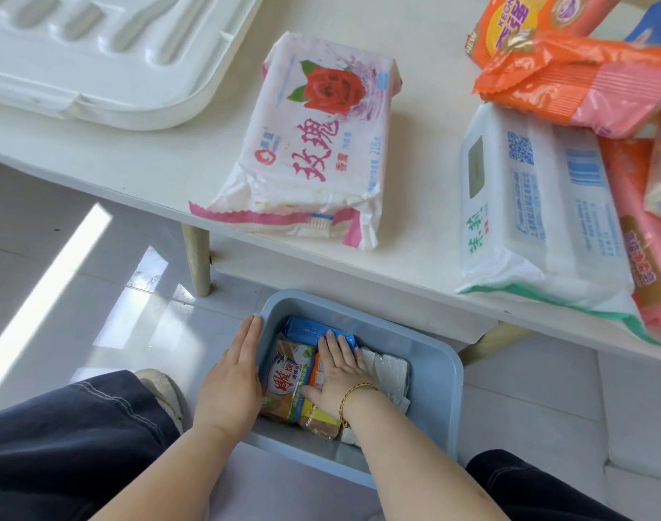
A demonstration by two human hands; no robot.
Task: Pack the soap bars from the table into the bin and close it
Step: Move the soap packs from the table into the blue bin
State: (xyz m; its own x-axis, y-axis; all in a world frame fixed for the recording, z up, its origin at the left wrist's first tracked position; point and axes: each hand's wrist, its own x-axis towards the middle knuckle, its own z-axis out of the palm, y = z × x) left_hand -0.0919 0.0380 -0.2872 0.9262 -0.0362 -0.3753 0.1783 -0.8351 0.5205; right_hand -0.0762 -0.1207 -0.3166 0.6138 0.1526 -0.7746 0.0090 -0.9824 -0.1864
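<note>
A blue plastic bin [430, 374] stands on the floor between my knees, under the table's edge. Inside it lie a blue soap pack [306, 330], a brown-and-white pack [285, 381], an orange one and a white one [387, 370]. My left hand [231, 381] lies flat over the bin's left rim. My right hand [338, 374] presses flat on the packs inside the bin. On the white table [152, 163] lie a rose-print soap pack [314, 144], a white-and-green pack [539, 220] and several orange and pink packs [584, 80]. The white bin lid [107, 50] rests at the table's far left.
The table's wooden legs [199, 257] stand just behind the bin. My dark trouser legs [66, 445] frame the bin on both sides, with a shoe [162, 389] to its left. Glossy grey floor tiles surround it.
</note>
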